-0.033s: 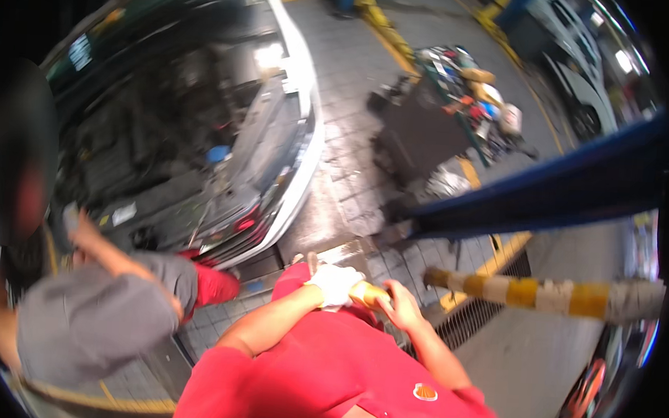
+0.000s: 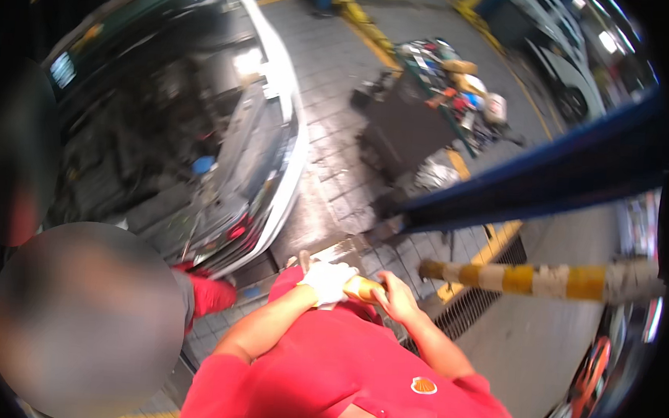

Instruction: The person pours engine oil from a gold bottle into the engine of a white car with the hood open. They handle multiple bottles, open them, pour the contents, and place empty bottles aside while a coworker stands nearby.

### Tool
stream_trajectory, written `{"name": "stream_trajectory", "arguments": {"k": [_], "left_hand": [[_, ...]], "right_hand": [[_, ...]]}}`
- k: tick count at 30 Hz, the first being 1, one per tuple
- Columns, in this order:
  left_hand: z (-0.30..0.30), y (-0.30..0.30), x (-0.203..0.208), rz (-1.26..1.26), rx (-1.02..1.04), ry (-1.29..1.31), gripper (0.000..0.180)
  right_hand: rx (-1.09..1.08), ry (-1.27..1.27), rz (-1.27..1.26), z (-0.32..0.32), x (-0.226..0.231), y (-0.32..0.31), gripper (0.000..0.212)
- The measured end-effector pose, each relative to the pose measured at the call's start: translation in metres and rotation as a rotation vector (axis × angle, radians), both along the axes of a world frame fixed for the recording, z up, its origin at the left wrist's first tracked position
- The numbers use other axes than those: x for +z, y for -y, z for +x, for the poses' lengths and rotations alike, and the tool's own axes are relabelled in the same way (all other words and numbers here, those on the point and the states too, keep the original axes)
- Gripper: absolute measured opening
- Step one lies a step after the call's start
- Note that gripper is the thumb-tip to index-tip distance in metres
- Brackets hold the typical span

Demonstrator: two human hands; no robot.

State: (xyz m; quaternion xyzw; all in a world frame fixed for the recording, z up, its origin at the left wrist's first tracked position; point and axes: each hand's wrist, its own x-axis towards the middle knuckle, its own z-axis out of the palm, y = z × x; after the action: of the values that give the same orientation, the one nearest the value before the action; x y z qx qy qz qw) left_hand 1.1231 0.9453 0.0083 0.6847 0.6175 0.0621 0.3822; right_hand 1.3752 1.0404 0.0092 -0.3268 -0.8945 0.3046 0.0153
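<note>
In front of my red shirt my two hands are close together. My left hand [image 2: 330, 283] wears a white glove, and its fingers look closed. A thin brownish piece [image 2: 305, 261] sticks out past the glove, too blurred to name. My right hand [image 2: 399, 299] is bare, its fingers closed around one end of a yellow, roughly cylindrical thing [image 2: 361, 289]. The other end of that yellow thing reaches the glove. Whether the glove grips it is hidden.
At left stands a white car [image 2: 296, 141], its engine bay exposed. A co-worker [image 2: 86, 324] is close on my left. Ahead is a dark tool cart [image 2: 408, 129] loaded with items. A blue post [image 2: 536, 171] and a yellow-white striped pole [image 2: 533, 281] jut in from the right, above a floor grate [image 2: 469, 317].
The view has shifted slightly, so the car and cart appear a little further left. The co-worker at left has leaned in closer. My hands keep the same hold.
</note>
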Motion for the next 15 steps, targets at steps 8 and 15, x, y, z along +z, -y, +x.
{"name": "stream_trajectory", "arguments": {"k": [8, 15], "left_hand": [[-0.057, -0.097, -0.007, 0.23, 0.024, -0.16, 0.066], [-0.109, -0.204, -0.017, 0.313, -0.02, -0.37, 0.059]], "right_hand": [[-0.481, 0.128, -0.404, -0.074, 0.005, -0.098, 0.042], [-0.527, 0.031, -0.938, -0.121, -0.073, -0.213, 0.083]]}}
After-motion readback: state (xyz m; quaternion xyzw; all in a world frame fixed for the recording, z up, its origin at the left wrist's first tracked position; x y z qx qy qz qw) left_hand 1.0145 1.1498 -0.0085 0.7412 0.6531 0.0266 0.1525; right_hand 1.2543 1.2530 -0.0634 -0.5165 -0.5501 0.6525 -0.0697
